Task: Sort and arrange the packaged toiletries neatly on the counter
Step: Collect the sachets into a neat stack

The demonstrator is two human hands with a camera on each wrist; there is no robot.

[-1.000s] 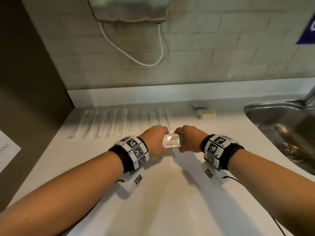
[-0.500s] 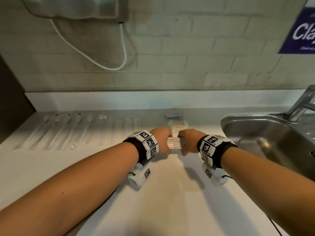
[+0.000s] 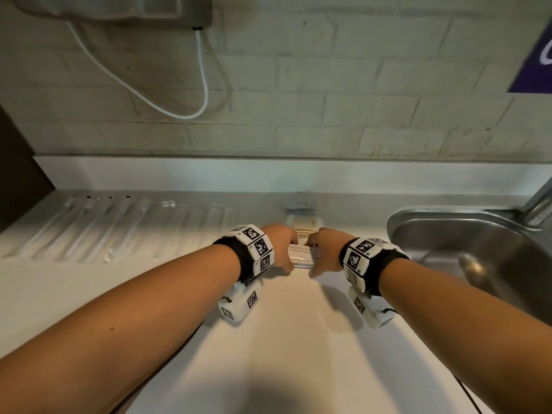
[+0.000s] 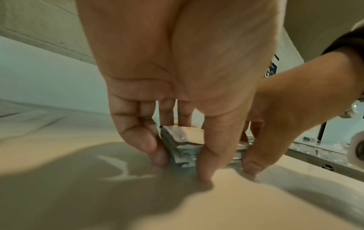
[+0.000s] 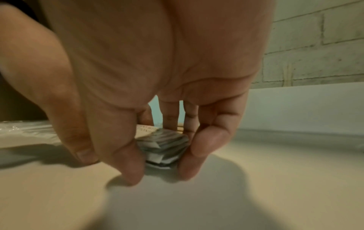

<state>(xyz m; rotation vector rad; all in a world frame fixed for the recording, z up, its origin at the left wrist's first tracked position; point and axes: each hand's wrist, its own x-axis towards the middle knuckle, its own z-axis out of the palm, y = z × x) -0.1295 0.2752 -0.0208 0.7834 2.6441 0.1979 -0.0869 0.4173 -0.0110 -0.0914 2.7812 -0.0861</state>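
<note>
A stack of white shampoo-with-conditioner sachets [image 3: 301, 253] sits on the white counter [image 3: 286, 339], just in front of a cream packet [image 3: 304, 225] and a grey packet [image 3: 300, 202]. My left hand [image 3: 279, 248] grips the stack's left end, thumb at the front and fingers behind. My right hand [image 3: 325, 249] grips the right end the same way. The left wrist view shows the sachet stack [image 4: 183, 149] pinched between the thumb and the fingers. In the right wrist view the stack's edges [image 5: 163, 147] show between the thumb and the little finger, down on the counter.
A row of clear-wrapped toothbrushes [image 3: 119, 231] lies along the counter's back left. A steel sink [image 3: 478, 249] with a tap [image 3: 537, 204] is at the right. A brick wall, a hand dryer [image 3: 119, 7] with a white cable, and a purple sign [image 3: 534, 61] stand behind.
Both hands have carried the sachet stack away from me and to the right, and lowered it onto the counter just in front of the cream packet.
</note>
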